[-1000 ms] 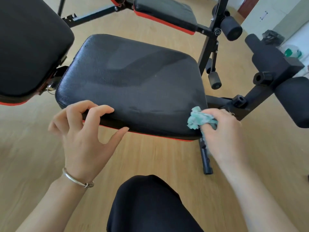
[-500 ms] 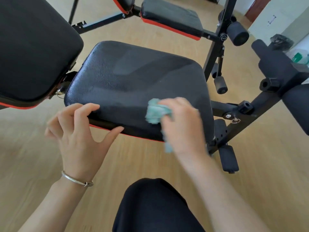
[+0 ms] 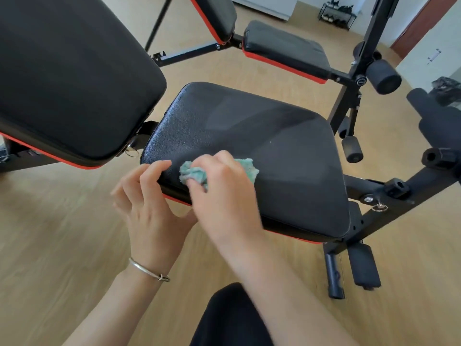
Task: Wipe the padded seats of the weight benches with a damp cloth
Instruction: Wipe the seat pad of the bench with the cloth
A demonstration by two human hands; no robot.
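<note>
A black padded seat (image 3: 262, 146) with a red lower edge fills the middle of the view, and darker damp streaks cross its surface. My right hand (image 3: 224, 196) grips a crumpled teal cloth (image 3: 194, 172) and presses it on the seat's near left part. My left hand (image 3: 147, 196) sits at the seat's near left corner with its fingertips curled onto the edge, and a silver bangle circles that wrist. A black backrest pad (image 3: 69, 78) rises at the left.
A second bench with a black seat pad (image 3: 287, 48) stands behind. Black frame bars and foam rollers (image 3: 384, 76) stand at the right, and a foot bar (image 3: 336, 278) sticks out near my knee (image 3: 232, 318). The floor is light wood.
My right hand has swept the cloth leftward along the seat's near edge, from its right corner to beside my left hand. My left hand stayed at the left corner.
</note>
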